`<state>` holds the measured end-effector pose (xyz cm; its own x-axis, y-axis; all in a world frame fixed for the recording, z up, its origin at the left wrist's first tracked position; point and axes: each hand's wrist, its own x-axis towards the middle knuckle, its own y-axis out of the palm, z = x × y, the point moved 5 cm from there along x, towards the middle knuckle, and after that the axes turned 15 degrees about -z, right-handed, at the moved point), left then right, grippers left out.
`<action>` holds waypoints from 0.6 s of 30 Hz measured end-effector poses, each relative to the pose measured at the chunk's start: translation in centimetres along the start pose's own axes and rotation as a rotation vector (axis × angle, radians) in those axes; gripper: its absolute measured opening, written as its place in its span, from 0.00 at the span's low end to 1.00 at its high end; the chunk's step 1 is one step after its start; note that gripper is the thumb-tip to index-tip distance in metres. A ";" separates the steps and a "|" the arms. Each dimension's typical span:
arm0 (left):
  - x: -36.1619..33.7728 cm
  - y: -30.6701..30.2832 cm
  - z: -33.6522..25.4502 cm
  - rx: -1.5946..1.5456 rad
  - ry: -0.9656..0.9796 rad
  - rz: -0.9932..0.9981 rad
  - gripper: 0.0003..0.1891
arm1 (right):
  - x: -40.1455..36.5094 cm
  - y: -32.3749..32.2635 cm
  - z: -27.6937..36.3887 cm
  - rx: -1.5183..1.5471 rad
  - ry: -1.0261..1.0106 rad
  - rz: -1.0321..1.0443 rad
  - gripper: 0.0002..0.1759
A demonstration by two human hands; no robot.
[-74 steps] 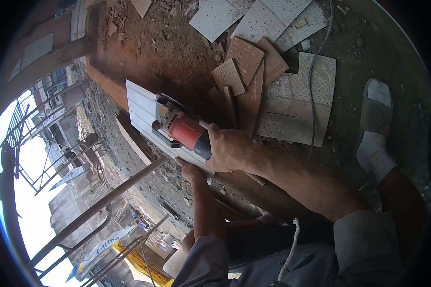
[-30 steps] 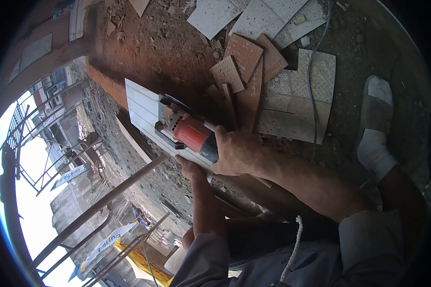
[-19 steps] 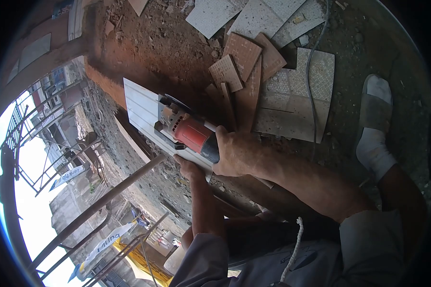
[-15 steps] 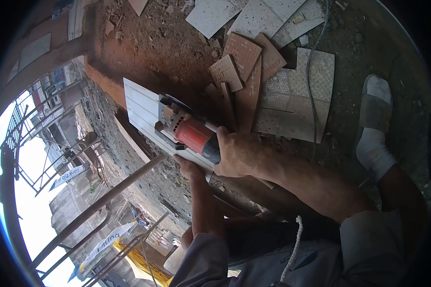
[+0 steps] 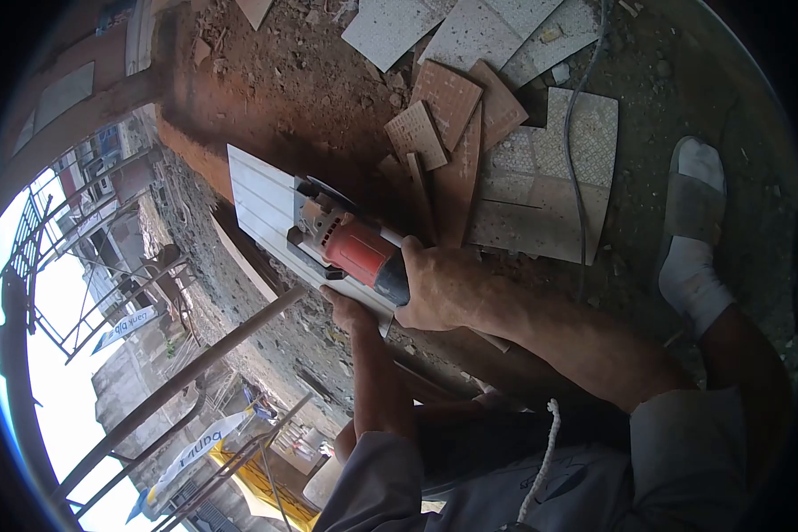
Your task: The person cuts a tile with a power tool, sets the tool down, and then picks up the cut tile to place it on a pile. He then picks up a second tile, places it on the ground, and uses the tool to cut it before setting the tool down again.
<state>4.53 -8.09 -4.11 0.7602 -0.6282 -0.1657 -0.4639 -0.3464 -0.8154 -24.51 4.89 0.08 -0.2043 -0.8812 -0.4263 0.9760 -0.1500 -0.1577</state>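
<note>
A red and black handheld tile cutter (image 5: 359, 251) rests on a long white tile (image 5: 262, 191), its round blade partly showing at the tile's upper edge. My right hand (image 5: 439, 284) is wrapped around the black rear end of the cutter. My left hand (image 5: 348, 310) grips the tile's lower edge, near its close end; the fingers under the tile are hidden. Straight lines run along the tile's far part. Whether the blade is spinning cannot be told.
Broken brown tiles (image 5: 448, 102) and pale patterned tiles (image 5: 550, 186) lie on the dirt beyond the cutter. A grey cable (image 5: 576, 168) crosses the pale ones. A metal pole (image 5: 213, 363) slants at left, and my sandalled foot (image 5: 696, 204) is at right.
Almost nothing differs. The cutter, the tile and both hands keep their places, with only a slight shift of the whole view.
</note>
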 end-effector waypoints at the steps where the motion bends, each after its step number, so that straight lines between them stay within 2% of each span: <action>1: 0.1 -0.1 0.0 0.030 0.043 -0.017 0.42 | 0.1 0.0 0.0 -0.002 0.001 0.002 0.37; 5: 0.2 -0.1 0.0 0.103 0.182 -0.044 0.47 | 0.9 -0.1 0.4 0.018 -0.001 0.004 0.35; 8: -0.9 -0.3 -0.5 0.044 0.065 -0.045 0.46 | 1.5 0.0 0.8 0.016 -0.002 0.009 0.35; 14: -0.4 -0.4 -0.5 0.133 0.176 -0.081 0.49 | 1.6 -0.1 0.9 0.020 0.018 0.034 0.35; 18: -1.8 -0.3 -1.0 0.105 0.062 -0.048 0.42 | 1.2 0.0 0.6 0.003 0.030 0.048 0.36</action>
<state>2.83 -7.50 -2.97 0.7495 -0.6555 -0.0929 -0.3748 -0.3045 -0.8756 -24.73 3.53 0.13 -0.1598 -0.8734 -0.4601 0.9849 -0.1098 -0.1337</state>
